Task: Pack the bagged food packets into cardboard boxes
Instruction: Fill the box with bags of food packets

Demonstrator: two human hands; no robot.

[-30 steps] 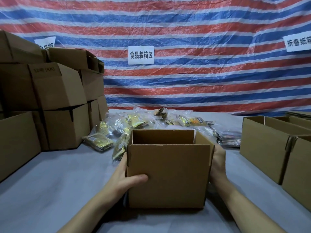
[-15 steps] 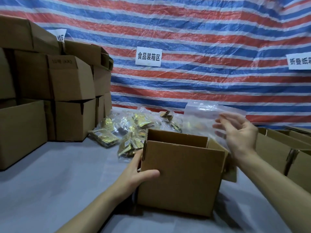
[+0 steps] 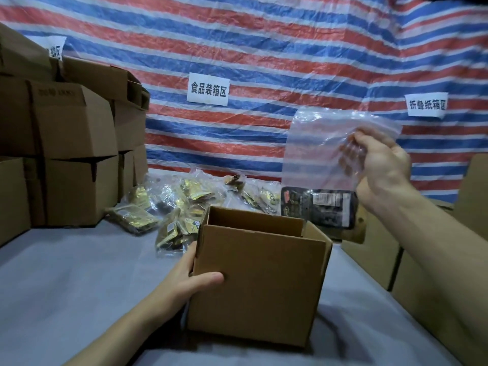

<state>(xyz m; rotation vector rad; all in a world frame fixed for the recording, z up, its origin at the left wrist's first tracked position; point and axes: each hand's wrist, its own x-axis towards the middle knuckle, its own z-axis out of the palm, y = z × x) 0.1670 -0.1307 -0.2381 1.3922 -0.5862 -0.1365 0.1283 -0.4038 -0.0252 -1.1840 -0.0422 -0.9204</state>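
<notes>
An open cardboard box [image 3: 260, 281] stands on the grey table in front of me, its top flaps up. My left hand [image 3: 194, 277] grips its left front corner, thumb across the front face. My right hand [image 3: 380, 159] pinches a clear plastic bag [image 3: 320, 154] near its top, held up above and to the right of the box. A dark food packet [image 3: 318, 210] hangs in the bottom of that bag. A heap of bagged gold packets [image 3: 182, 204] lies on the table behind the box.
Closed cardboard boxes [image 3: 71, 143] are stacked at the left. More open boxes [image 3: 369, 257] stand at the right, close to my right forearm. A striped red, white and blue tarp [image 3: 264, 48] with paper signs [image 3: 208, 91] hangs behind the table.
My right hand left the box's right side, took a bagged packet from the heap and raised it up beside the box. My left hand kept its hold on the box.
</notes>
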